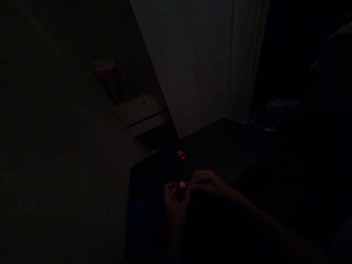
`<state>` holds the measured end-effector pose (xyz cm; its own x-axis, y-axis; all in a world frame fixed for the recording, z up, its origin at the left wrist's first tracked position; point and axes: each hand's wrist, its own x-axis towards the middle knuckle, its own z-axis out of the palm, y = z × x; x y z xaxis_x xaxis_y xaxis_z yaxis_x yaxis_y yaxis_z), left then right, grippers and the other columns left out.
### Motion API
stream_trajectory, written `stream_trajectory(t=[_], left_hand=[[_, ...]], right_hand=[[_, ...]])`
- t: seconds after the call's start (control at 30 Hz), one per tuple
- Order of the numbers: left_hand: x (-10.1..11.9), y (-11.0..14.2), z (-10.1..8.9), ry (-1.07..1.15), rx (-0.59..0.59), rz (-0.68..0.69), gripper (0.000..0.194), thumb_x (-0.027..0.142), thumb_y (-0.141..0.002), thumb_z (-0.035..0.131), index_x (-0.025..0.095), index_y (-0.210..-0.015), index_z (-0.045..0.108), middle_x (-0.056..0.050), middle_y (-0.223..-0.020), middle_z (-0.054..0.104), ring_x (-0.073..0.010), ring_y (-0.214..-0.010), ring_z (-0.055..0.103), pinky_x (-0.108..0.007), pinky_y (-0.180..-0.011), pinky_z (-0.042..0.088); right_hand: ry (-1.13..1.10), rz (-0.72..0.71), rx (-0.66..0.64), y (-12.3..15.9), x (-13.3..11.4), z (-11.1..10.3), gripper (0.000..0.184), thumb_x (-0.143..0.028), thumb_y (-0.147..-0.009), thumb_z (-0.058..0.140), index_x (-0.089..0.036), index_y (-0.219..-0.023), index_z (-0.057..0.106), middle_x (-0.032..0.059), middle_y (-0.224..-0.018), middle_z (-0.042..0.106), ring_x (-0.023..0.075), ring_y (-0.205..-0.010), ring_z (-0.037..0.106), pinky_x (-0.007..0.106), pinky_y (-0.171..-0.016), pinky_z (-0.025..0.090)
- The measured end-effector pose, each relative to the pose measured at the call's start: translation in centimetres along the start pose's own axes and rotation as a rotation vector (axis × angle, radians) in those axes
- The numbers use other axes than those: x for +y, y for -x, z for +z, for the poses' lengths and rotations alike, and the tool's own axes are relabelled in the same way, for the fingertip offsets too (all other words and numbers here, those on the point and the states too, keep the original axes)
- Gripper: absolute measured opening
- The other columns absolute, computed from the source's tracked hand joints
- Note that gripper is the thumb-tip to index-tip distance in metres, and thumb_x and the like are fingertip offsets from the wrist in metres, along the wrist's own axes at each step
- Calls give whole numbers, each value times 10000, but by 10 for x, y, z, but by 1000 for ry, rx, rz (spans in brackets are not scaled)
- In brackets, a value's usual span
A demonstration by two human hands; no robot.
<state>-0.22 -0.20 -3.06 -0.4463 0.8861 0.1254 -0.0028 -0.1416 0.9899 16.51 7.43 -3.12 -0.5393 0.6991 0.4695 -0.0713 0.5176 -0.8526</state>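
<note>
The scene is very dark. My left hand point(176, 205) curls around a small pale-pink block point(182, 185), its thumb and fingers closed about it. What lies below the block, inside the hand, is lost in shadow. From the right, my right hand point(207, 182) reaches in with fingers pinched on a small red piece point(189, 187) close beside the block; whether the two touch I cannot tell. Just beyond my hands, three small orange-red pieces point(180, 154) lie on the dark tabletop point(211, 146).
A blue flat item point(136, 216) lies at the left edge. Beyond the table stand a pale panelled door point(198, 66) and a light drawer unit point(143, 112) with a reddish package point(110, 79) above it. At right are a white cable point(262, 123) and a pale box point(283, 105).
</note>
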Motion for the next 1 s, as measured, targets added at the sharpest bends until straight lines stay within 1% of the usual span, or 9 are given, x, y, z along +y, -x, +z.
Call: stream_trajectory(t=[0.1, 0.23, 0.33, 0.4, 0.53, 0.7, 0.83, 1.0], left_hand=[[-4, -1, -2, 22, -9, 5, 510, 263, -616, 908, 207, -983, 558, -40, -860, 764, -227, -829, 769, -310, -751, 601], [-4, -1, -2, 29, 7, -33, 564, 265, -614, 925, 205, -1041, 560, -70, -918, 780, -249, -880, 774, -345, -792, 604], [-1, 0, -1, 17, 33, -36, 579, 250, -594, 933, 209, -1035, 561, -62, -910, 774, -249, -886, 771, -336, -787, 599], [-1, 0, -1, 9, 43, -26, 580, 244, -591, 934, 213, -1036, 564, -52, -900, 770, -244, -891, 768, -331, -794, 593], [-2, -1, -1, -9, 36, -26, 585, 238, -584, 938, 215, -1040, 572, -44, -890, 771, -245, -883, 769, -330, -790, 591], [-1, -1, -2, -8, 14, -44, 557, 228, -588, 931, 206, -1021, 582, -46, -865, 772, -237, -841, 769, -318, -766, 590], [0, 0, -2, -17, -16, -49, 545, 246, -611, 928, 207, -1027, 579, -50, -888, 778, -233, -851, 769, -319, -774, 590], [-2, 0, -2, -20, -10, -36, 533, 242, -609, 931, 206, -1011, 582, -54, -898, 776, -237, -874, 767, -323, -794, 591]], right_hand=[[23, 10, 19, 0, -2, -1, 296, -480, -916, 734, -226, -1034, 828, 64, -957, 766, 192, -875, 722, 302, -793, 552], [60, 36, 38, 2, -2, -4, 252, -435, -928, 736, -223, -1033, 821, 63, -984, 776, 194, -901, 728, 305, -819, 551], [68, 80, 57, 3, -1, -5, 278, -454, -918, 740, -227, -1064, 805, 64, -1021, 790, 208, -930, 736, 323, -837, 560], [82, 95, 63, 3, -1, -5, 287, -465, -911, 744, -221, -1050, 798, 64, -1009, 794, 215, -924, 738, 328, -828, 565], [129, 33, 27, 3, 0, -6, 265, -455, -939, 712, -204, -978, 786, 56, -947, 781, 200, -868, 728, 312, -792, 559], [162, -60, -15, 3, -3, -8, 254, -424, -985, 661, -202, -1006, 782, 60, -978, 753, 187, -893, 710, 295, -806, 543], [150, -68, -47, 2, -7, -9, 261, -414, -996, 647, -195, -1032, 784, 66, -998, 738, 187, -912, 705, 298, -827, 540], [75, -35, -61, 0, -9, -10, 281, -440, -983, 658, -197, -995, 800, 68, -979, 748, 197, -908, 707, 309, -835, 540]])
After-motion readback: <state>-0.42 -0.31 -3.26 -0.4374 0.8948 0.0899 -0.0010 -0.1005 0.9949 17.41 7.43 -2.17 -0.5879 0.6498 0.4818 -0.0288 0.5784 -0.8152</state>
